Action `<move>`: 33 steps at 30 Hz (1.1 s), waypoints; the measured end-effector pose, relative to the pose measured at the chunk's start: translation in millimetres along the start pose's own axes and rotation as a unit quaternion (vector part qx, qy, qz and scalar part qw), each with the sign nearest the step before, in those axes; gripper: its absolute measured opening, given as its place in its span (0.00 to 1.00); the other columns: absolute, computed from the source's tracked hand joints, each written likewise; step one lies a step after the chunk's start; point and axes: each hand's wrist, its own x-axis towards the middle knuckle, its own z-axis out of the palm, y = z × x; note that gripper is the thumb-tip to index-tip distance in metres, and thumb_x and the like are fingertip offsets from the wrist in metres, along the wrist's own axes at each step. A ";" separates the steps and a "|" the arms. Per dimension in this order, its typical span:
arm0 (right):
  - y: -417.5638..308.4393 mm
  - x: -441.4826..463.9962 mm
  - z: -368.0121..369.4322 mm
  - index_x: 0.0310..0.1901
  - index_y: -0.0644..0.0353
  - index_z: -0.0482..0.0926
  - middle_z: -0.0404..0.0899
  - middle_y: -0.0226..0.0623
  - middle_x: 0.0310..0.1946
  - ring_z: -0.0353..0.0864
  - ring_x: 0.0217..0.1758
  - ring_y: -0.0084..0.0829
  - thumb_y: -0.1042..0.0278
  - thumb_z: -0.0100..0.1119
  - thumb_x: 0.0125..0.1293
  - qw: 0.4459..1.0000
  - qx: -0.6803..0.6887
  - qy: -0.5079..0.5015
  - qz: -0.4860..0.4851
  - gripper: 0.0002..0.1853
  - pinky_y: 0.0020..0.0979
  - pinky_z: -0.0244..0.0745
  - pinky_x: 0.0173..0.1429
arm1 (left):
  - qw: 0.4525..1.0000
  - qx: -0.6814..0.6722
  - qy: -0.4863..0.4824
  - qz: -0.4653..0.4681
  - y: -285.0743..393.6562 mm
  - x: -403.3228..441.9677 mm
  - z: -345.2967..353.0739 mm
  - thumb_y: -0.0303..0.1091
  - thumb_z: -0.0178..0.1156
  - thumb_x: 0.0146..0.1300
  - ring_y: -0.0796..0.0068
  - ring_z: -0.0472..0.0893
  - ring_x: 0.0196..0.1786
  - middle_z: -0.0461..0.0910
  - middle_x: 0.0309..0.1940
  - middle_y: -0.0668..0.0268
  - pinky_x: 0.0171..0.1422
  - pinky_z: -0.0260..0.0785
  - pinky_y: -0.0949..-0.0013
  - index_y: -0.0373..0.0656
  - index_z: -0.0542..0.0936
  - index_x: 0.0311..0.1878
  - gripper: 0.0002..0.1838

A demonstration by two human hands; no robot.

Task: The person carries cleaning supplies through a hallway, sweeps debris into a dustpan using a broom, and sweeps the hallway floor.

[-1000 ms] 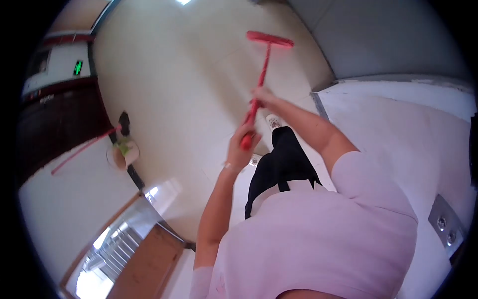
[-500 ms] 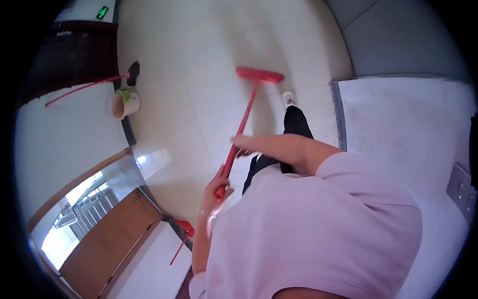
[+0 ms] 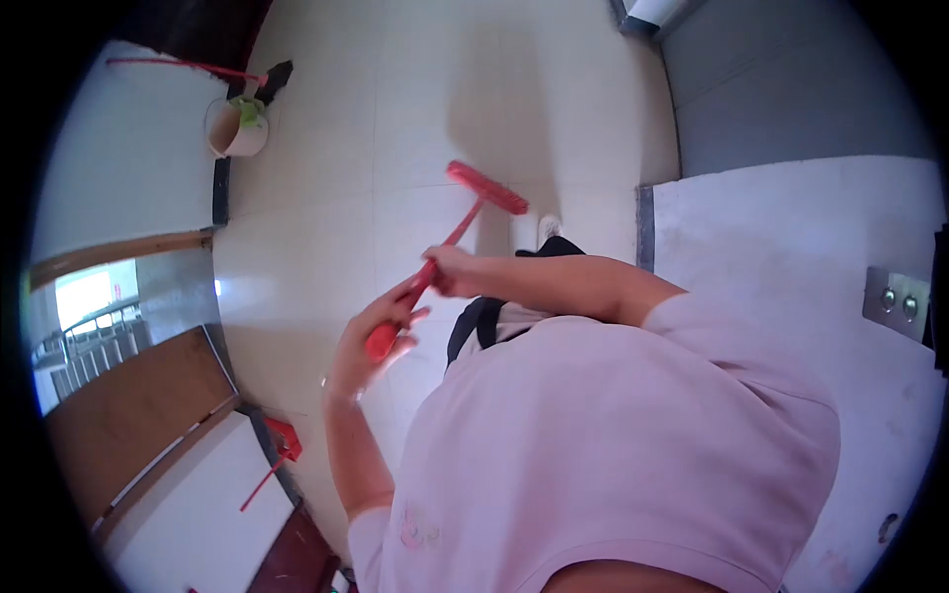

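A red long-handled broom (image 3: pixel 463 230) slants from my hands down to the floor, its wide head (image 3: pixel 488 188) lying ahead of my shoe (image 3: pixel 550 229). Around the top end of the handle, my left hand (image 3: pixel 376 331) is closed, thumb and fingers either side of the red shaft. Lower down the same handle my right hand (image 3: pixel 453 272) grips it, arm crossing in front of my body. The bristles' contact with the floor is not clear.
At the left wall stands a white bucket (image 3: pixel 242 130) with a green cloth (image 3: pixel 252 111); a red-handled tool (image 3: pixel 188 65) leans behind it. A red dustpan (image 3: pixel 284 438) sits by the lower-left wall. A low white wall (image 3: pixel 771 227) borders the right side.
Both hands and the broom handle have shifted left and up in view. The broom head has turned and come nearer my feet. The surroundings have shifted as my view moved forward.
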 end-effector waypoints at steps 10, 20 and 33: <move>-18.8 -63.8 -196.9 0.37 0.64 0.59 0.65 0.41 0.27 0.66 0.31 0.33 0.62 0.36 0.53 0.979 0.130 0.152 -0.028 0.14 0.34 0.64 0.37 | 0.990 0.103 -0.071 0.061 -68.0 104.7 138.9 0.31 0.57 0.44 0.59 0.67 0.44 0.64 0.46 0.56 0.46 0.58 0.69 0.39 0.66 0.25 0.09; 57.5 13.9 -22.2 0.28 0.58 0.69 0.71 0.33 0.25 0.68 0.28 0.27 0.53 0.36 0.51 0.957 -0.095 -0.124 0.245 0.17 0.26 0.60 0.30 | 0.983 0.125 0.014 -0.136 -2.7 -46.5 10.8 0.24 0.58 0.40 0.71 0.70 0.38 0.66 0.46 0.58 0.42 0.60 0.75 0.38 0.67 0.23 0.08; 39.4 7.8 52.1 0.24 0.56 0.67 0.72 0.28 0.18 0.69 0.19 0.20 0.63 0.44 0.47 0.999 -0.022 -0.012 0.049 0.07 0.21 0.60 0.22 | 0.989 0.148 0.000 0.021 10.6 -62.4 -8.9 0.18 0.57 0.39 0.71 0.72 0.38 0.66 0.45 0.55 0.40 0.64 0.73 0.35 0.67 0.24 0.09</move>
